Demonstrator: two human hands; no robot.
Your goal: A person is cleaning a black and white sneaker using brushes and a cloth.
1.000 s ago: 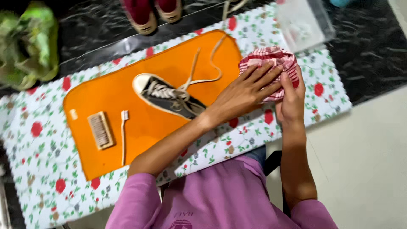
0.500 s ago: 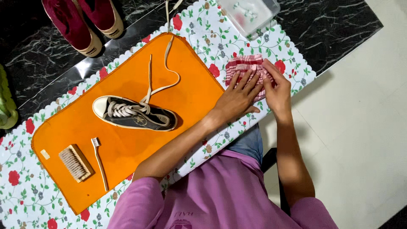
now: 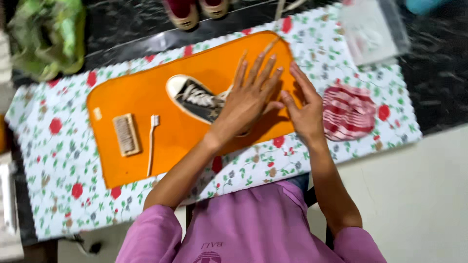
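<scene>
Both hands are hovering flat and empty-fingered over the dark sneaker (image 3: 197, 100) on the orange mat (image 3: 146, 97): left hand (image 3: 248, 100) seemingly touching it, right hand (image 3: 304, 109) beside the striped cloth (image 3: 348, 112); gripping comes next.

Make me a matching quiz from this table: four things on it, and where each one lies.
Things:
1. shoe
2. brush
3. striped cloth
4. green bag

Places:
a. far left corner, off the mat
b. right of both hands
c. left part of the orange mat, beside the toothbrush
d. middle of the orange mat, partly under the left hand

Pairs: 1-d, 2-c, 3-b, 4-a
</scene>
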